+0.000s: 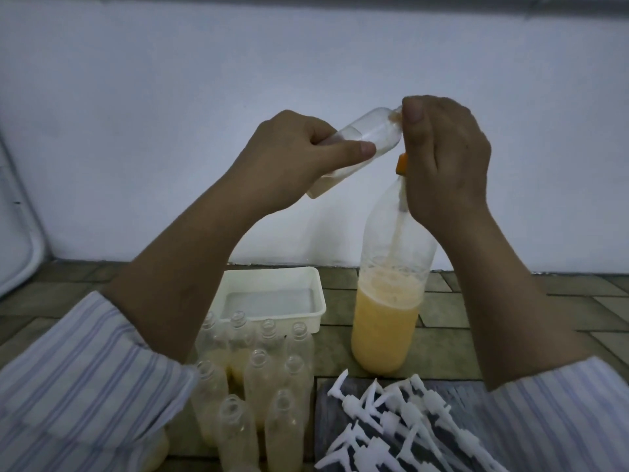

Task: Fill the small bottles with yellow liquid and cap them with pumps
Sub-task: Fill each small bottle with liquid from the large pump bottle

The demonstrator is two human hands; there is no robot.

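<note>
My left hand grips a small clear bottle, tilted with its mouth up and to the right and a little pale liquid at its low end. My right hand is curled over the orange pump top of a tall bottle about half full of yellow liquid; my thumb sits at the small bottle's mouth. A tube runs down inside the tall bottle. Several open small bottles holding yellow liquid stand below my left arm. White pumps lie in a heap at the lower right.
A white rectangular tray stands behind the small bottles, left of the tall bottle. The pumps lie on a dark mat. The surface is tiled and ends at a pale wall. A light curved object leans at the far left.
</note>
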